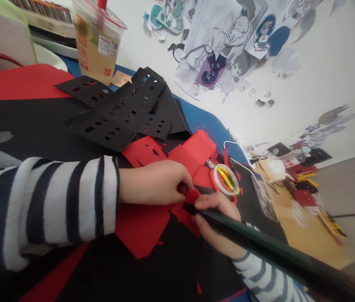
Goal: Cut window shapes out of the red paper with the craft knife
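Note:
My left hand [161,182] has its fingertips pinched at the edge of a red paper piece [146,228]. Between the thumb and fingers of my right hand [221,222] is a long dark green tool [246,235], its black tip touching the red paper beside my left fingertips. What kind of tool it is cannot be made out. Behind my left hand lie a folded red paper piece [198,147] and a red piece with cut holes [146,152]. Farther back rests a black cut-out paper form [123,109] with many small openings.
A plastic drink cup [97,42] stands at the back left. Orange-handled scissors and a roll of tape [225,179] lie right of the red paper. A phone [263,197] and white cables are at the right, near a wooden surface [306,235] holding assorted items.

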{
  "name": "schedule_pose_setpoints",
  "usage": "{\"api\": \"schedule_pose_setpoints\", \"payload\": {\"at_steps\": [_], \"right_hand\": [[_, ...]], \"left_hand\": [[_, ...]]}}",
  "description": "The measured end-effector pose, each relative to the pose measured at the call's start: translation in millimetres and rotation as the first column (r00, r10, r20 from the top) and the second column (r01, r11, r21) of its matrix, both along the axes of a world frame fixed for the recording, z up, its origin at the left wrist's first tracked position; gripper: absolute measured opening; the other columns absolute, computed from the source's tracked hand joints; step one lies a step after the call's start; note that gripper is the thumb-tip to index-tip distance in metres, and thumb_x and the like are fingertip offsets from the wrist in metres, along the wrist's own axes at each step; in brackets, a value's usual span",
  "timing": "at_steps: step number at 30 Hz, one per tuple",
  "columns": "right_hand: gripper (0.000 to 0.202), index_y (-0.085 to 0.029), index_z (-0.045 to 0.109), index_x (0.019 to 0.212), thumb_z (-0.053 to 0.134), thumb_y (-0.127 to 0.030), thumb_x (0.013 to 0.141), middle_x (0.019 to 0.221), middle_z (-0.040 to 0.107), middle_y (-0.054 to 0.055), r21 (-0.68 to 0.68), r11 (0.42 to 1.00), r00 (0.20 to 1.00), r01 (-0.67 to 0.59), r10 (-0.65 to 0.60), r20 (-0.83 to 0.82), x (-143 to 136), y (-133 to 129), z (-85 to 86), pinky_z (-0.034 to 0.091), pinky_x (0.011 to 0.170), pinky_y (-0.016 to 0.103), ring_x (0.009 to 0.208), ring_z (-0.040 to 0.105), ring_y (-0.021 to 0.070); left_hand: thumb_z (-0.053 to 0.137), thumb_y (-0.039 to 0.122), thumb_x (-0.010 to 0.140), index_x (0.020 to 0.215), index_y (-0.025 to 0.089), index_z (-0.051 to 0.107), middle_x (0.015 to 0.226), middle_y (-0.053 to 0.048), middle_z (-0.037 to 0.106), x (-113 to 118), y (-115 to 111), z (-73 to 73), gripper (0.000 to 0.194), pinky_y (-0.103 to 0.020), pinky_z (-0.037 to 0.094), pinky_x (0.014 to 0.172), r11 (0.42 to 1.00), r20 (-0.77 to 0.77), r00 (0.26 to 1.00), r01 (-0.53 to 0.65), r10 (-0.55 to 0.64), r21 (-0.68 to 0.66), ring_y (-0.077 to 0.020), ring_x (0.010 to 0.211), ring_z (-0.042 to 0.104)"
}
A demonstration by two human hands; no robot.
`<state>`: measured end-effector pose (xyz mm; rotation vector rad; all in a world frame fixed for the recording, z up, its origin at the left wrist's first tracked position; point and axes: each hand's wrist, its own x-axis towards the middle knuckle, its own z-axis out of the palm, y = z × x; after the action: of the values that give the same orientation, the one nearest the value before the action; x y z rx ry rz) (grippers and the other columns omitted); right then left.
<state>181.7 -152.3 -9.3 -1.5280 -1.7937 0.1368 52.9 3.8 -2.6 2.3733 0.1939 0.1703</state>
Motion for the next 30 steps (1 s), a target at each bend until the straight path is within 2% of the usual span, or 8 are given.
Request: {"api": "schedule_pose_setpoints", "payload": {"at_steps": [10, 17, 27, 30], "right_hand": [[0.025, -0.025, 0.054, 0.09, 0.055, -0.006, 0.074, 0.078, 0.067, 0.001, -0.062, 0.987, 0.989, -0.149, 0.15, 0.009, 5.5, 4.2, 2.3, 0.055, 0.065, 0.027, 0.068, 0.068, 0.0161], [0.023, -0.024, 0.053, 0.089, 0.054, -0.007, 0.074, 0.079, 0.063, 0.001, -0.071, 0.994, 0.987, -0.088, 0.077, -0.143, 5.6, 2.0, 0.0, 0.053, 0.055, 0.026, 0.06, 0.064, 0.0137], [0.026, -0.025, 0.055, 0.091, 0.055, -0.006, 0.073, 0.08, 0.066, 0.001, -0.09, 0.987, 0.991, -0.136, 0.134, -0.021, 6.6, 4.0, 1.1, 0.054, 0.065, 0.027, 0.07, 0.066, 0.0156], [0.026, -0.025, 0.055, 0.091, 0.055, -0.006, 0.073, 0.078, 0.066, 0.001, -0.09, 0.988, 0.991, -0.128, 0.124, -0.05, 6.0, 4.1, -0.3, 0.053, 0.063, 0.027, 0.067, 0.065, 0.015]], "left_hand": [[0.059, 0.014, 0.066, 0.087, 0.022, 0.072, 0.069, 0.002, 0.062, -1.3, -1.7, -0.7, 0.026, -0.02, 0.035, 0.05, 1.0, -0.009, 1.0, -0.017, 0.017, -0.016, -0.0105, 0.059, 0.054], [0.059, 0.013, 0.07, 0.095, 0.022, 0.072, 0.075, 0.002, 0.064, -2.1, -0.5, 3.4, 0.03, -0.02, 0.037, 0.055, 1.0, -0.034, 0.999, 0.014, -0.015, -0.018, -0.0114, 0.064, 0.054], [0.06, 0.012, 0.069, 0.094, 0.021, 0.073, 0.078, 0.001, 0.066, -1.5, -0.6, 3.8, 0.029, -0.02, 0.038, 0.057, 1.0, -0.042, 0.999, 0.004, -0.005, -0.008, -0.0107, 0.064, 0.054], [0.059, 0.012, 0.07, 0.095, 0.022, 0.072, 0.077, 0.001, 0.065, -1.7, -0.5, 3.2, 0.03, -0.019, 0.038, 0.056, 1.0, -0.036, 0.999, 0.011, -0.011, -0.006, -0.0105, 0.064, 0.055]]}}
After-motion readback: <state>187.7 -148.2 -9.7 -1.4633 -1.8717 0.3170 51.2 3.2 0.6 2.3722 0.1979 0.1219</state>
